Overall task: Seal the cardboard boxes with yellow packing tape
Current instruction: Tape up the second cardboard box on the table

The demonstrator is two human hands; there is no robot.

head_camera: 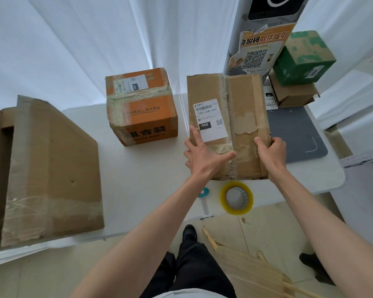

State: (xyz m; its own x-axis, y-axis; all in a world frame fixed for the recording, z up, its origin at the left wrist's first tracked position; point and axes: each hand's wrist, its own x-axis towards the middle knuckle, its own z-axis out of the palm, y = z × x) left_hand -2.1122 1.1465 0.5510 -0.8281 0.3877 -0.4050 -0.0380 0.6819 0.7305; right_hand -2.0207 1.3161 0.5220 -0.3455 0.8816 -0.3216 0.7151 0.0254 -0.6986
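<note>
Both bare hands press on the near end of a brown cardboard box (pixel 241 117) lying flat on a white table (pixel 142 190): the left hand (pixel 205 157) is spread open, palm down, with its thumb across the taped centre seam, while the right hand (pixel 271 151) curls its fingers over the box's right edge, gripping it. This box carries a white shipping label (pixel 209 119) on its left half and worn clear tape along the seam. A roll of yellow packing tape (pixel 236 198) lies flat on the table just in front of the box, near the table's edge and between the two forearms, untouched. To the left stands an orange box (pixel 141 106) with its own label, apart from the held one. Further left lies a large brown carton (pixel 50 168). At the far right, a green box (pixel 304 59) sits stacked on a small brown one (pixel 293 94), beside a grey mat (pixel 295 134)
</note>
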